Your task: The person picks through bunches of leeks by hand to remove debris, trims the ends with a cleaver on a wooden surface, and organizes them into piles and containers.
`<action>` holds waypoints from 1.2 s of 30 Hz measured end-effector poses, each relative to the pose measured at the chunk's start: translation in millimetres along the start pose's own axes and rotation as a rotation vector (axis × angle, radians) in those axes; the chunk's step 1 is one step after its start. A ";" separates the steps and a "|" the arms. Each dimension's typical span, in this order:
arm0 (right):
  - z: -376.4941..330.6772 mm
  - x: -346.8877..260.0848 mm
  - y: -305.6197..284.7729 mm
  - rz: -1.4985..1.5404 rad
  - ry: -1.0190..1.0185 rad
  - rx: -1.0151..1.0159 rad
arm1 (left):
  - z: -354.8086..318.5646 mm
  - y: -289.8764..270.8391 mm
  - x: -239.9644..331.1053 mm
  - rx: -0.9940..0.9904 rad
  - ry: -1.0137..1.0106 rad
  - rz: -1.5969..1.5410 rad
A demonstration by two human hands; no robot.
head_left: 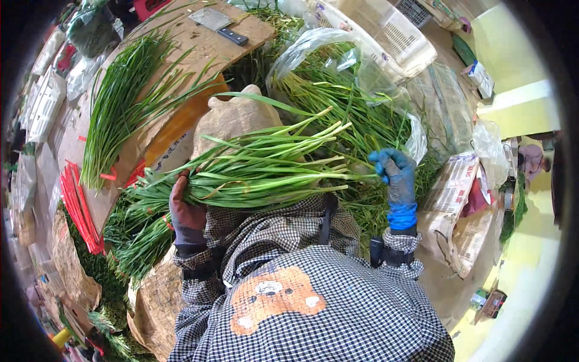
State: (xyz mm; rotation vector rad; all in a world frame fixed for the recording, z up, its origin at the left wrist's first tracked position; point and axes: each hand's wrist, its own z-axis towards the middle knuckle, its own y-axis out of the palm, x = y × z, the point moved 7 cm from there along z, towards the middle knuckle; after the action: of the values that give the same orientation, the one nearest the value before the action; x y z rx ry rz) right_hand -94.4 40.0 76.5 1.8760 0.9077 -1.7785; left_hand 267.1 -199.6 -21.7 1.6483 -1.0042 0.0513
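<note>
A loose bunch of Chinese chives (259,172) lies across my lap, its pale stalk ends toward the right. My left hand (186,208), in a dark glove with a reddish back, is wrapped round the leafy left part of the bunch. Just right of the stalk ends is my right hand (395,178) in a blue glove, raised with its fingers curled together. A thin green stalk runs close to its fingertips; whether anything is pinched there is too small to tell. Behind the bunch, a large clear plastic bag (301,51) holds more chives (368,114).
At the left a board (250,30) carries a cleaver (218,25) and a pile of chives (123,99). Red ties (79,208) hang at its near edge. White plastic crates (392,36) stand behind, another crate (455,205) at the right. A tan sack (235,120) bulges ahead.
</note>
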 end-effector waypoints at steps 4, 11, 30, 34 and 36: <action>-17.5 14.4 -63.6 -0.025 -0.011 0.232 | 2.3 -8.0 0.7 0.066 0.006 0.043; -39.1 57.7 -133.4 -0.480 0.131 0.310 | 5.8 -17.3 3.9 0.027 -0.018 0.083; 96.9 -63.9 131.4 -0.662 -0.739 -0.247 | -17.2 48.0 38.8 0.061 0.147 0.289; 80.4 -35.1 185.3 -0.617 -0.557 -0.503 | -12.2 94.0 53.9 -0.014 0.220 0.273; 58.5 -31.7 191.0 -0.569 -0.579 -0.519 | -3.5 104.1 67.0 -0.066 0.207 0.312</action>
State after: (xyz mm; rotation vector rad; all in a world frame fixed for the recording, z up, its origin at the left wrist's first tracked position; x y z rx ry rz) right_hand -4.4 -141.1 73.4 0.7551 1.5552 -1.9602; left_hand 246.0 -233.9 95.4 1.3826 -1.0818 0.3862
